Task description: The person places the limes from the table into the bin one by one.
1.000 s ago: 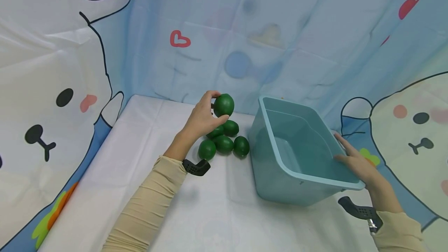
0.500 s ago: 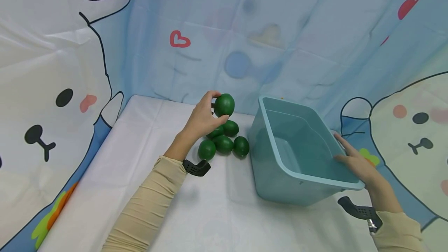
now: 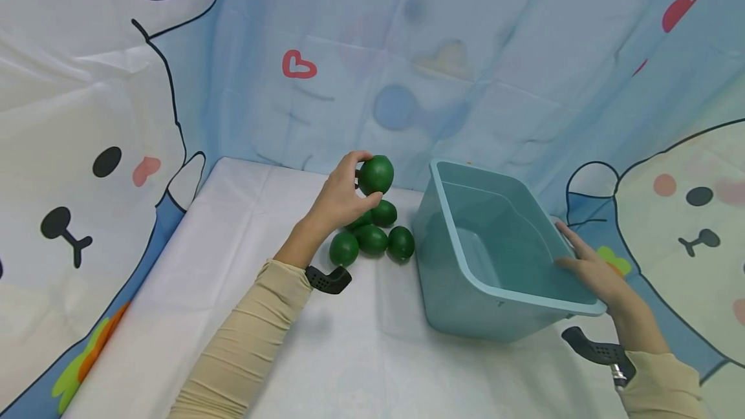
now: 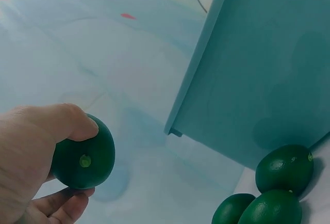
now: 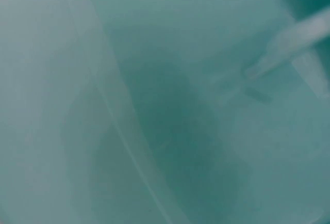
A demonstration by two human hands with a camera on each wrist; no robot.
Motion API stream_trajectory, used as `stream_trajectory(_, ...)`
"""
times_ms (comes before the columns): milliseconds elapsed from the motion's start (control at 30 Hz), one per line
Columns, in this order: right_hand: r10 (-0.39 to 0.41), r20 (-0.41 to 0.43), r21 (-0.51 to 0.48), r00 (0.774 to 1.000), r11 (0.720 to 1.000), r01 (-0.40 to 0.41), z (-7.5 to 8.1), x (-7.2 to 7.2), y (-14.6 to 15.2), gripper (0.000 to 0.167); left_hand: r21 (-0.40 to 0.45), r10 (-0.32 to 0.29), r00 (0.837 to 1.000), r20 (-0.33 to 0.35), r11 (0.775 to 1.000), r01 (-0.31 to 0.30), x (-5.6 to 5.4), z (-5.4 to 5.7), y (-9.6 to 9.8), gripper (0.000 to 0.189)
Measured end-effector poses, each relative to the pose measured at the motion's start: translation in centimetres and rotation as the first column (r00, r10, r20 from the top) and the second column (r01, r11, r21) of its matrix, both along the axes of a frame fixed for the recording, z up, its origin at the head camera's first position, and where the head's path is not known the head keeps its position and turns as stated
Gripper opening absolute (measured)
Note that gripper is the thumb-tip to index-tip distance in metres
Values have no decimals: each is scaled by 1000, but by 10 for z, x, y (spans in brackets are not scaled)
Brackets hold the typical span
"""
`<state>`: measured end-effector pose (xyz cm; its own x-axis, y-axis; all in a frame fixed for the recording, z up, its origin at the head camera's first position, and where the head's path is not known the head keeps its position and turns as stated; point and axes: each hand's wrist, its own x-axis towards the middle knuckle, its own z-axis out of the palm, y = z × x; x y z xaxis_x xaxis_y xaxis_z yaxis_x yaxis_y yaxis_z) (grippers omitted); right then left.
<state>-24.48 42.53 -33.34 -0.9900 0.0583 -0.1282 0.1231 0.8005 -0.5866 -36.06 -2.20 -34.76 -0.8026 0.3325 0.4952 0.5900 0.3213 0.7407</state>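
Note:
In the head view my left hand point(image 3: 340, 196) holds a dark green oval fruit point(image 3: 376, 174) between thumb and curled fingers, above a small pile. The left wrist view shows the pale stem end of this held fruit point(image 4: 82, 159), which looks like a lime or an avocado. Below it, several similar green fruits point(image 3: 371, 240) lie together on the white cloth. To their right stands a deep blue-green plastic bin point(image 3: 465, 277), with no fruit showing inside. My right hand point(image 3: 599, 277) grips its right rim, fingers on both sides of the wall. The right wrist view is mostly blurred blue-green plastic.
White cloth point(image 3: 349, 354) covers the table. A light-blue curtain point(image 3: 349, 18) with cartoon prints hangs behind and at both sides. The bin's left wall stands close beside the nearest fruit point(image 3: 401, 244).
My left hand has shifted very slightly to the right with the fruit in it. The right hand, the bin and the pile look the same.

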Motion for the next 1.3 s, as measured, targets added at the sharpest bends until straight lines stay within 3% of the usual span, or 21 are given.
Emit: stream_trajectory(1300, 1, -5, -7, 1000, 1000, -1, 0, 1, -2, 72, 25, -39, 995, -96, 999, 42, 11, 8, 6, 63)
